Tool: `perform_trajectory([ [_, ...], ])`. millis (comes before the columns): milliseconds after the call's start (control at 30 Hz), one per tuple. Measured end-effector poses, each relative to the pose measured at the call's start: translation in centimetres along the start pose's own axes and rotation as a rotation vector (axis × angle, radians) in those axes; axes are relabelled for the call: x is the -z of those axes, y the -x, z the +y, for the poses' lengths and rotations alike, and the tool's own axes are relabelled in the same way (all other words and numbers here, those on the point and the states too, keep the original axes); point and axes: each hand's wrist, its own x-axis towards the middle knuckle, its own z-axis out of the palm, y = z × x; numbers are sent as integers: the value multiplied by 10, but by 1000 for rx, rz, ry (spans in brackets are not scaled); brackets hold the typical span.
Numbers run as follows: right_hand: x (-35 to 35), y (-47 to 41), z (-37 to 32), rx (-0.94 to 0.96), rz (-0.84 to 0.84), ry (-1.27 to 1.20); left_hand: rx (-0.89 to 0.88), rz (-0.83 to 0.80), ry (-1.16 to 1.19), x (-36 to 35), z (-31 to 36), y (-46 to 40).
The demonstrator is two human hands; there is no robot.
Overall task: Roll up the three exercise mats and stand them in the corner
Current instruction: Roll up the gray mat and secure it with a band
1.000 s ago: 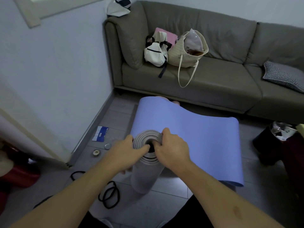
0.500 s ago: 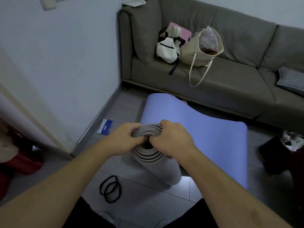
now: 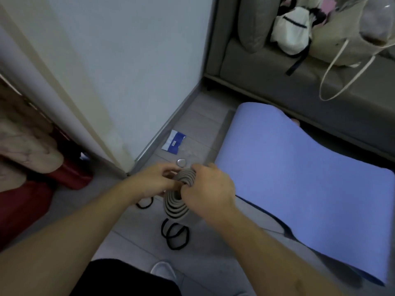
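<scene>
The sofa [image 3: 267, 67] fills the upper right of the frame, bags [image 3: 292, 33] piled on its seat, and the white wall [image 3: 128, 60] takes the upper left, the two meeting in a corner above centre. Below the sofa, right of centre, a blue mat [image 3: 310, 189] lies unrolled on the floor, its far end humped up against the sofa base. At centre a grey mat [image 3: 178, 204] is rolled and stood on end, so I look down on its spiral. The left hand [image 3: 151, 180] is curled round the roll's left rim; the right hand [image 3: 207, 189] grips the top edge from the right, fingers hooked over the coils. A third mat I cannot see. Just below the roll black bands [image 3: 175, 233] lie on the tiles, and above it a blue packet [image 3: 174, 142] and a small disc [image 3: 181, 162].

The risk, as I judge it: the coils look loose and nothing binds them, so once either grip slackens the roll could spring open or telescope. It could also tip onto the blue mat, and the litter by the wall may keep it from standing flat
</scene>
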Motion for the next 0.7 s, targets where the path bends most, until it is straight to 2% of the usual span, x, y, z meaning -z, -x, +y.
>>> perform_trajectory([
  [133, -56, -49, -31, 32, -37, -22, 167, 145, 143, 26, -74, -32],
  [233, -106, -90, -47, 10, -143, 23, 284, 255, 385, 31, -145, -66],
  [300, -134, -108, -45, -2, -207, 57, 375, 301, 424, 26, -188, -92],
  [433, -176, -137, -23, -30, -284, 126, 492, 204, 196, 10, -275, -153],
  [500, -182, -141, -16, -29, -303, 137, 497, 177, 69, 0, -324, -176],
  [567, -190, -147, -14, -23, -314, 158, 493, 216, 39, -9, -336, -187],
  [700, -192, -156, -13, -25, -338, 177, 502, 222, -3, -22, -309, -193],
])
